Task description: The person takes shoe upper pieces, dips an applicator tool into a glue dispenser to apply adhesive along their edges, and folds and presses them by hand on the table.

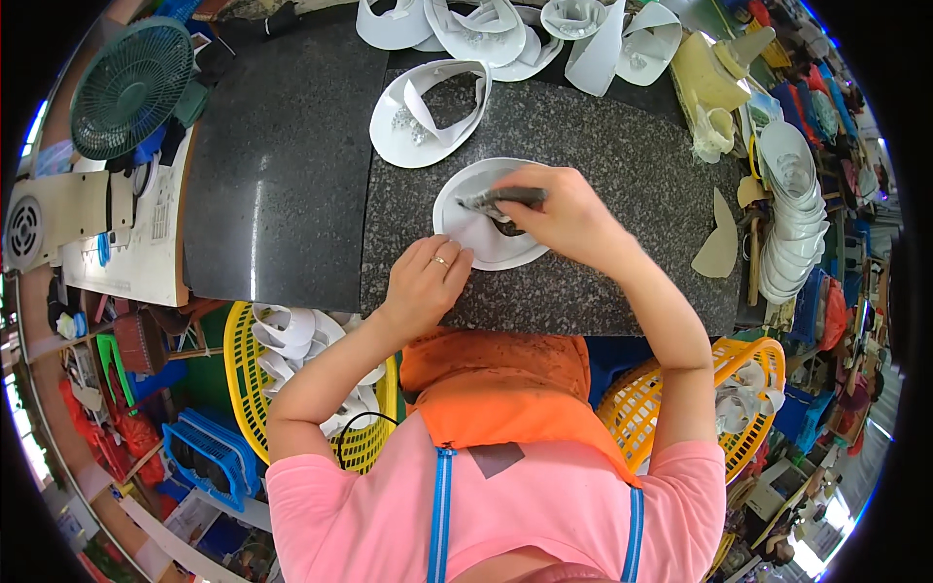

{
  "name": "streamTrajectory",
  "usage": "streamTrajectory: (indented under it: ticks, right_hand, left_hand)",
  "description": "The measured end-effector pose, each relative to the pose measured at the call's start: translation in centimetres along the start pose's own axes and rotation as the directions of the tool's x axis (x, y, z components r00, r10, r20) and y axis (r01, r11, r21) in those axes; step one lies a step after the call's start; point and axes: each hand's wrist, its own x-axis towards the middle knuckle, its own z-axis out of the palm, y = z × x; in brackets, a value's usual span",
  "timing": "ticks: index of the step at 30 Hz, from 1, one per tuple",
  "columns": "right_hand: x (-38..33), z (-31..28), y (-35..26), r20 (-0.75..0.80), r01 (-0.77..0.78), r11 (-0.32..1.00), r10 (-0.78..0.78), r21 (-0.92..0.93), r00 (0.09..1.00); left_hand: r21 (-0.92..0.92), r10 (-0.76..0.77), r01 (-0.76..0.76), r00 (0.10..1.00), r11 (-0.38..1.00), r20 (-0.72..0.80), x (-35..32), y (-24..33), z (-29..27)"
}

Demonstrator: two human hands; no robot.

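On the speckled stone worktop (593,277) lies a white oval piece (476,233) of smooth sheet with a raised rim, in front of my body. My left hand (428,282), with a ring on one finger, presses its fingertips on the near-left rim. Inside the oval, my right hand (569,214) grips a dark-handled tool (520,195), scissors-like in shape, its tip pointing left over the grey inner surface. The fingers hide part of the tool. Just beyond, to the left, rests a similar white curled piece (384,126) with small clear bits in it.
Several more white pieces (476,29) line the far edge. A white stack (789,214) and a pale flat offcut (717,238) are at right. Yellow baskets (238,360) with white pieces flank me below the worktop. A green fan (131,87) stands far left.
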Motion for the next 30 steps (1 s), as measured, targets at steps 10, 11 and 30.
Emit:
streamTrajectory:
  ticks: [10,11,30]
  right_hand:
    - [0.4,-2.4,-3.5,-0.056,0.356,0.843,-0.411,-0.404,0.91]
    - [0.8,-1.7,-3.8,-0.059,0.356,0.843,-0.412,-0.402,0.909]
    - [3.1,-5.4,-6.0,-0.246,-0.066,0.523,-0.284,-0.85,0.927]
  left_hand:
    - [0.045,0.039,-0.036,0.996,0.998,-0.079,-0.2,-0.1,-0.2]
    - [0.046,0.041,-0.038,0.996,0.998,-0.077,-0.2,-0.1,-0.2]
    - [0.07,0.043,-0.035,0.993,0.997,-0.106,0.3,-0.1,0.0]
